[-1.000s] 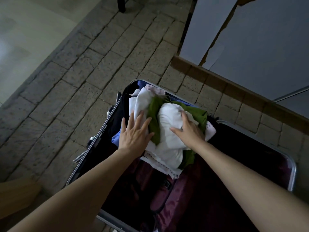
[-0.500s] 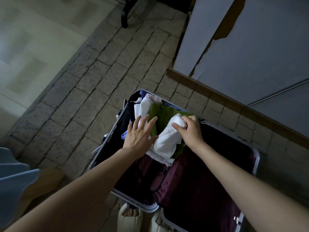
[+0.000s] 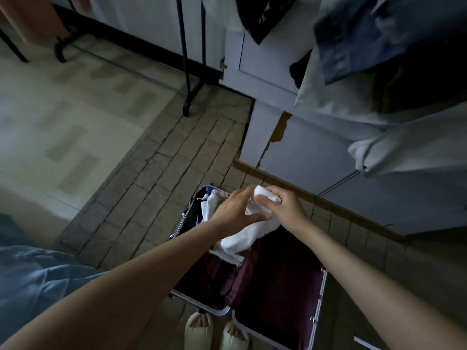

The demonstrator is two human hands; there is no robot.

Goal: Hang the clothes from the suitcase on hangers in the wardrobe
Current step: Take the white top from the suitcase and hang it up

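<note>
Ahead of you stands one grey wardrobe (image 3: 316, 150), its paint chipped near the lower corner, with several garments hanging at its upper right — a dark blue one (image 3: 374, 34) and a pale grey one (image 3: 394, 152) among them; how many in all you cannot count. One black clothes rack (image 3: 188, 59) stands on the floor to the wardrobe's left. One suitcase (image 3: 275, 281) lies open at your feet, both halves lined in maroon, the far half holding a pile of clothes (image 3: 211, 200), mostly white, too bunched to count.

One white garment (image 3: 242, 236) is up out of that pile — soft, crumpled, plain. Its long axis runs from your grip down and toward you, the lower end trailing onto the suitcase's far half.

Your right hand (image 3: 284, 209) pinches the garment's top end, fingers curled round a wad of it. Your left hand (image 3: 236, 210) is spread flat, fingers straight, lying against the cloth just beside the right.

Two pale slippers (image 3: 214, 332) show on your feet at the bottom edge.
</note>
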